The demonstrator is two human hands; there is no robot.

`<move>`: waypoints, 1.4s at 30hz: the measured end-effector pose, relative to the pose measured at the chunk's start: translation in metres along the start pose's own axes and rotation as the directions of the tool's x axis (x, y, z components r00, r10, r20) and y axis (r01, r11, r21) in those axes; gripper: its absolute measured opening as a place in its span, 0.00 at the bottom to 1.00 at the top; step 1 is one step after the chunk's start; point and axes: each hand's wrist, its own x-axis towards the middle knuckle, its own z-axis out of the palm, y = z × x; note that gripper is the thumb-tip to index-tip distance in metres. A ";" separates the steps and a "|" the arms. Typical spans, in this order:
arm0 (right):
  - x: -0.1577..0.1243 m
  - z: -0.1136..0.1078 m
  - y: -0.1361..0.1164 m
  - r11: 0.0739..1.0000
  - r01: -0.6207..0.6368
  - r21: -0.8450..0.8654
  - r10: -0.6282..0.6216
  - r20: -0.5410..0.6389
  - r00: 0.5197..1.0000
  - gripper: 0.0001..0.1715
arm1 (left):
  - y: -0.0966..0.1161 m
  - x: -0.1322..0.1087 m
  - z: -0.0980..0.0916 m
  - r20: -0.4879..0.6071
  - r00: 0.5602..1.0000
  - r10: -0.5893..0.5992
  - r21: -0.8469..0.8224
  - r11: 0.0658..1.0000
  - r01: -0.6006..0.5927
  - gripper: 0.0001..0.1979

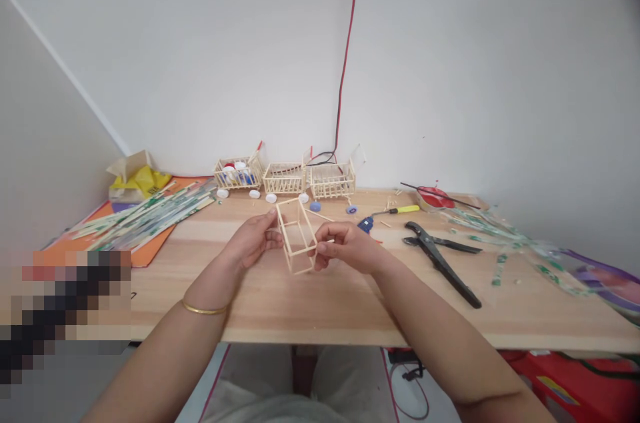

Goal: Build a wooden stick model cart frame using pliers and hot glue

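The left grip [254,236] is grasping the stick frame [303,251] along its nine-o'clock side, and the right grip [353,246] is pinching its near corner around four o'clock. The frame is tilting between them over the tabletop [260,316], at the left grip's three o'clock and the right grip's nine.

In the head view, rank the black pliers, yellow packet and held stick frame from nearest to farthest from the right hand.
1. Stick frame, held by the right hand.
2. Black pliers, right of the hand.
3. Yellow packet, far left.
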 end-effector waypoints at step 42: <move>0.021 -0.009 0.023 0.965 0.122 -0.231 -0.169 -0.199 0.965 0.17 | 0.002 -0.004 0.009 -0.069 0.972 0.224 0.223 0.953 -0.204 0.14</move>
